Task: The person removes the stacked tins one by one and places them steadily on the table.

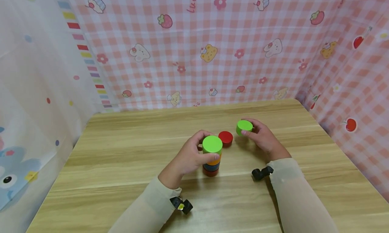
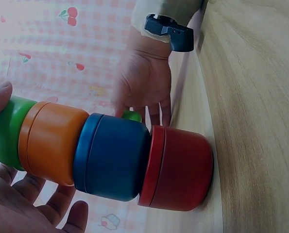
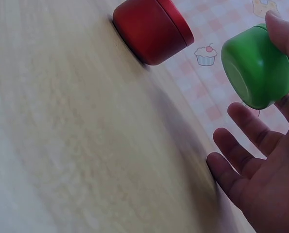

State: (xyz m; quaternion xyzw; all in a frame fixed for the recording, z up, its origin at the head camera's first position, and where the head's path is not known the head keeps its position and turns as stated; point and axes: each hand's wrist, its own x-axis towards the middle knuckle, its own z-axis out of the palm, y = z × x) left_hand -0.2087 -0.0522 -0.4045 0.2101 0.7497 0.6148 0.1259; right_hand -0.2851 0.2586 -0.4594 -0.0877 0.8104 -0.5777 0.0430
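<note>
Pink checked cloth [image 1: 194, 50] printed with cupcakes, strawberries and small cakes hangs behind and to the right of a wooden table [image 1: 121, 152], and a pale curtain [image 1: 33, 91] with coloured dots and a striped edge closes off the left side.

Near the middle of the table stands a stack of round tins [image 1: 211, 157]: a red one at the bottom touching the wood, a blue one on it, an orange one above that, and a green tin [image 1: 212, 144] on top. The left hand [image 1: 189, 157] is wrapped around the upper part of this stack, thumb on the near side of the green tin and fingers curled round the far side. From the left wrist view the four tins [image 2: 110, 155] sit flush on one another, with the thumb tip against the green end and the fingers curved under it.

Just behind the stack, a single red tin [image 1: 225, 138] rests alone on the table, close to the stack; whether they touch cannot be told. To its right, the right hand [image 1: 262, 136] pinches a second green tin [image 1: 244, 126] between thumb and fingertips. The right wrist view shows this green tin [image 3: 258, 65] raised clear of the wood, with the lone red tin [image 3: 151, 30] lying beyond it.

Both hands are apart from each other, each closed on its own tin. Pale sleeves cover both forearms, each with a small black device [image 1: 262, 173] at the wrist.
</note>
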